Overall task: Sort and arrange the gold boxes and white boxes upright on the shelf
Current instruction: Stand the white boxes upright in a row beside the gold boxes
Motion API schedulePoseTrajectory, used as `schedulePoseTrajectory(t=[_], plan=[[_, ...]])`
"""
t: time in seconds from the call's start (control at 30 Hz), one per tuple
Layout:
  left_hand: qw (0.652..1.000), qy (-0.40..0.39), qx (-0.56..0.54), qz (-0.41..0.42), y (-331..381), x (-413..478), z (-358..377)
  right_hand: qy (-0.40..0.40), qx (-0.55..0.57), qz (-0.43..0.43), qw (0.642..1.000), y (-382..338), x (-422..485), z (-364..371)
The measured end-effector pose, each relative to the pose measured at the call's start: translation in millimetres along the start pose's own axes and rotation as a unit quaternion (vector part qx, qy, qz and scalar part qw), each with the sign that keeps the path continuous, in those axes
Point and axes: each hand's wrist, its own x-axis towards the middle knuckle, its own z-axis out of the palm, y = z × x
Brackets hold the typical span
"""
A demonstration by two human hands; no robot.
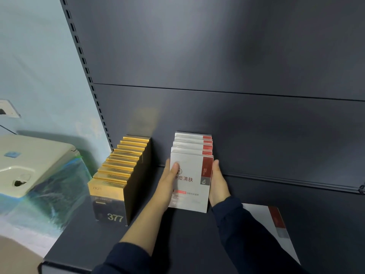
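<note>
Several gold boxes (116,175) stand upright in a row on the dark shelf (88,244), at its left end against the back panel. To their right, several white boxes (192,147) with red corner strips stand upright in a second row. My left hand (167,182) presses the left side of the front white box (194,194), thumb on its face. On that box's right edge lies my right hand (218,182), so both hands clasp the row from either side. One more white box (276,224) lies flat on the shelf, partly hidden behind my right sleeve.
A beige machine (29,165) on a plastic-wrapped base stands left of the shelf, beside the slotted upright (87,72). A dark back panel rises behind the rows. A second shelf edge (296,180) runs to the right.
</note>
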Motion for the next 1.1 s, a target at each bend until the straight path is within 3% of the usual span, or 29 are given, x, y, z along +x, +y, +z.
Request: schedulePoseTrajectory(t=[0.17,0.3,0.5,0.57,0.7,0.8,0.9,1.0,1.1], plan=[[0.992,-0.052,-0.096,-0.068,3,3,-6,0.019,0.035,0.015,0.999,-2,8,3],[0.986,-0.011,-0.132,-0.102,5,6,-8,0.029,0.036,0.018,0.999,-5,12,2],[0.984,0.045,-0.102,-0.136,6,7,-1,0.056,-0.027,0.025,0.998,-8,8,4],[0.989,0.078,-0.078,-0.103,4,1,2,0.068,-0.069,0.023,0.995,-11,1,1],[0.969,0.247,0.024,0.001,-11,-32,2,0.113,-0.169,0.0,0.979,-23,-17,-17],[0.953,0.29,0.068,0.056,-13,-78,14,0.121,-0.259,-0.011,0.958,-28,-36,-41],[0.962,0.237,0.111,0.08,-20,-110,43,0.141,-0.379,-0.01,0.914,-33,-64,-70],[0.964,0.107,0.223,0.092,-37,-121,79,0.218,-0.478,-0.011,0.851,-35,-89,-97],[0.92,-0.001,0.391,0.019,-48,-127,117,0.297,-0.566,0.014,0.769,-27,-110,-123]])
